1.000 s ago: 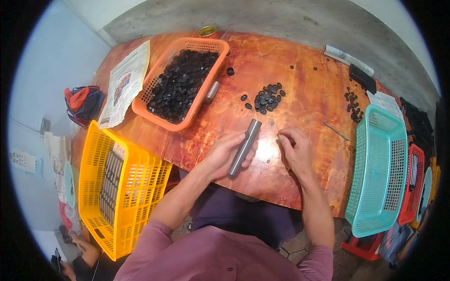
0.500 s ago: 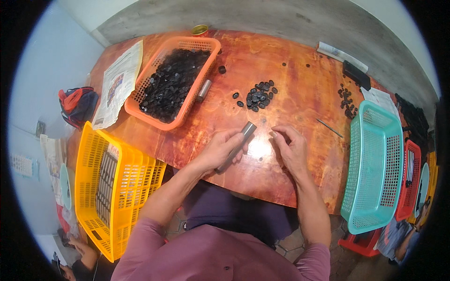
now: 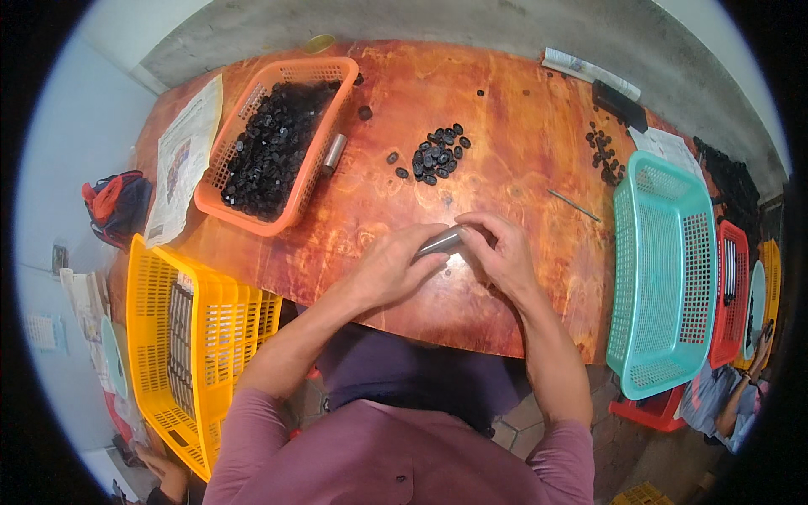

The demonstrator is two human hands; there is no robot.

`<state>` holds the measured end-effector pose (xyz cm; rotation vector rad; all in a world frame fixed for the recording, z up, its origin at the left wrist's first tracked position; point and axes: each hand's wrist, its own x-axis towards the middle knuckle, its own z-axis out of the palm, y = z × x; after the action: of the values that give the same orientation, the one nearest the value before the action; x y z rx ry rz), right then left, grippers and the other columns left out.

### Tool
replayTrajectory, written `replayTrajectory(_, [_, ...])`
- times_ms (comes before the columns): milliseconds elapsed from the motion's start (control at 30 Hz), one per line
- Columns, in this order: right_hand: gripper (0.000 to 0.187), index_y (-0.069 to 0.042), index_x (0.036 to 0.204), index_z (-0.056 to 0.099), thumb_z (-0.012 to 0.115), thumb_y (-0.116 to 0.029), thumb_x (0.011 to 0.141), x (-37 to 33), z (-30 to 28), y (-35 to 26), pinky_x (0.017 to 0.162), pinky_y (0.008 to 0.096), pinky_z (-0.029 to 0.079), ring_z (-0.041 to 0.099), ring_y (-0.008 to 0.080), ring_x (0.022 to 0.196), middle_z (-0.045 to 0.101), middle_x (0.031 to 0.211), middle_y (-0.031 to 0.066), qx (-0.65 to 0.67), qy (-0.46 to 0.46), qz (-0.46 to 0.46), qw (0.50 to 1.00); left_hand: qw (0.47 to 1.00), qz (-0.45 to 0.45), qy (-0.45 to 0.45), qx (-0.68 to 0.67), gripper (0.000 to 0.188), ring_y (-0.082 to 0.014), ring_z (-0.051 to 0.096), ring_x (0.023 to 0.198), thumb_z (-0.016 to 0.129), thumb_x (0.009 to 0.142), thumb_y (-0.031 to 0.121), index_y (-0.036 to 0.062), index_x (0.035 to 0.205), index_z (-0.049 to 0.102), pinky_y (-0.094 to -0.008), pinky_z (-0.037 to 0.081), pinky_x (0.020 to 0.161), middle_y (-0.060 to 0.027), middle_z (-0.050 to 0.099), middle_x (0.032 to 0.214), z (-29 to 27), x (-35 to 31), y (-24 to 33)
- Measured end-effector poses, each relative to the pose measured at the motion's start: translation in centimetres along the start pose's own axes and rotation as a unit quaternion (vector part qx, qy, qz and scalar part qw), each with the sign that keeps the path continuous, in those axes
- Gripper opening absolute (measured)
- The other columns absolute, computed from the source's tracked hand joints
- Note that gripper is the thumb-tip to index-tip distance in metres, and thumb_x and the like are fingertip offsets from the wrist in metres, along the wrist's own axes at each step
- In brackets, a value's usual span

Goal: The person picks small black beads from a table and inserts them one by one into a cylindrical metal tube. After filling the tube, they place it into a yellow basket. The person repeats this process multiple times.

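Above the near part of the table, a dark grey tube [image 3: 441, 242] is gripped in my left hand [image 3: 389, 268], its fingers wrapped round it. At the tube's far right end, the thumb and fingers of my right hand [image 3: 502, 257] close on it. Any small piece under those fingertips is hidden. Beyond my hands lies a loose pile of small black oval caps [image 3: 435, 156], two of them a little apart at its left. Left of the pile, an orange basket [image 3: 263, 225] holds a heap of small black pieces [image 3: 282, 151].
A metal cylinder [image 3: 334, 155] lies against the orange basket. To the right are a thin rod [image 3: 574, 205], scattered dark pieces [image 3: 603, 153] and a teal basket [image 3: 621, 337]. A yellow crate [image 3: 202, 370] with stacked tubes stands at lower left. Other people show at both lower edges.
My right hand has moved left to the tube's end, and the tube has tilted flatter in my left hand. The whole view has shifted slightly.
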<state>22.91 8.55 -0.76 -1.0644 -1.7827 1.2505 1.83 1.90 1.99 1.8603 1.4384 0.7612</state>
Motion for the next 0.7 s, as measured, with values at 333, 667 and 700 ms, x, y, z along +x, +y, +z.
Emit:
replayTrajectory(333, [0.019, 0.001, 0.107, 0.075, 0.074, -0.013, 0.094, -0.4, 0.3, 0.1, 0.067, 0.0257, 0.052, 0.064, 0.009, 0.074, 0.073, 0.085, 0.0054, 0.091, -0.008, 0.022, 0.996, 0.965, -0.133, -0.071, -0.213, 0.044, -0.0166, 0.07, 0.102, 0.072, 0.097, 0.017, -0.0031, 0.135, 0.062, -0.0325, 0.056, 0.09, -0.0097, 0.073, 0.112, -0.4, -0.1, 0.8])
replayTrajectory(667, [0.015, 0.001, 0.101, 0.075, 0.077, -0.012, 0.093, -0.7, 0.5, -0.4, 0.059, 0.021, 0.046, 0.057, 0.0025, 0.066, 0.071, 0.08, 0.0007, 0.132, 0.0, -0.022, 0.991, 0.885, -0.219, -0.099, -0.398, 0.037, -0.0131, 0.068, 0.101, 0.072, 0.097, 0.011, -0.0042, 0.13, 0.063, -0.0275, 0.056, 0.088, -0.0071, 0.07, 0.11, -0.2, -0.9, 0.4])
replayTrajectory(700, [0.015, 0.001, 0.101, 0.074, 0.077, -0.012, 0.093, -0.7, 0.5, -0.4, 0.059, 0.021, 0.046, 0.057, 0.0025, 0.067, 0.071, 0.08, 0.0008, 0.132, 0.001, -0.022, 0.991, 0.889, -0.215, -0.097, -0.393, 0.037, -0.0129, 0.068, 0.1, 0.071, 0.098, 0.012, -0.004, 0.131, 0.063, -0.028, 0.056, 0.088, -0.0067, 0.07, 0.109, -0.2, -1.0, 0.5])
